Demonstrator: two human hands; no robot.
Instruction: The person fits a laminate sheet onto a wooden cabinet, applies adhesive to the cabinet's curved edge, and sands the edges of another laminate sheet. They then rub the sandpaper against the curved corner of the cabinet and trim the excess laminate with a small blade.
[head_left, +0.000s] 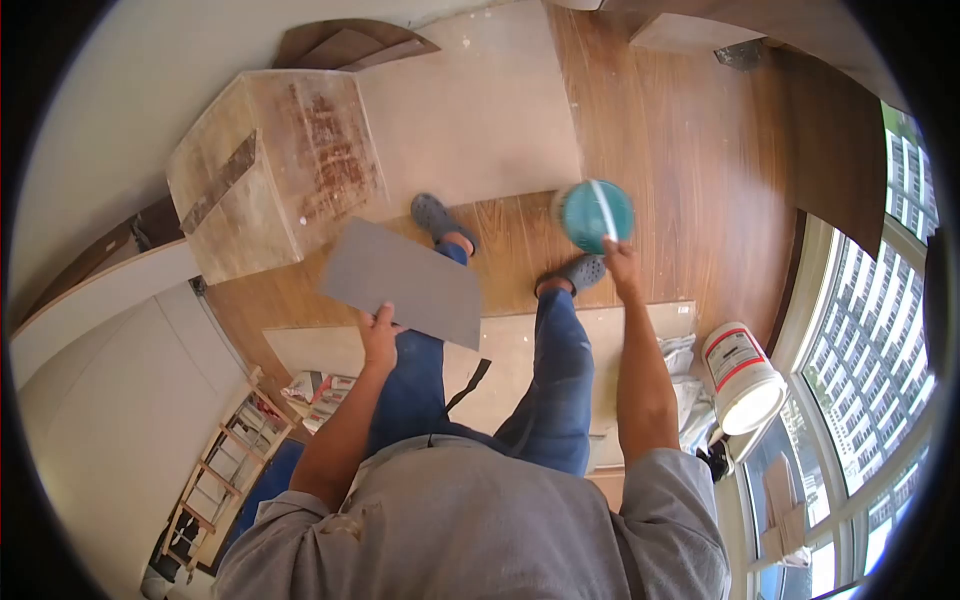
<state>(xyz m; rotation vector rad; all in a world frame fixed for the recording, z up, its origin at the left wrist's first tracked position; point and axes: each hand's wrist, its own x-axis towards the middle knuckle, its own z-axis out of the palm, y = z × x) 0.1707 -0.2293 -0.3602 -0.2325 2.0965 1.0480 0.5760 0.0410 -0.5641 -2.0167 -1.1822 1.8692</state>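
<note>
A flat grey rectangular sheet [405, 280] is in my left hand [379, 335], with the thumb on top of its near edge and the fingers beneath. It is held tilted above my left leg. My right hand [621, 268] is closed on the near end of a white strip that crosses a round green object [597, 216], perhaps a lidded tub or bucket. That object is slightly blurred, near my right shoe [575, 274]. Its underside is hidden.
A worn wooden box [315, 150] stands at the upper left beside a pale board [470, 110] on the wood floor. Another pale board [510, 350] lies under my legs. A white bucket [735, 362] is at the right by the windows, a wooden ladder [212, 480] lower left.
</note>
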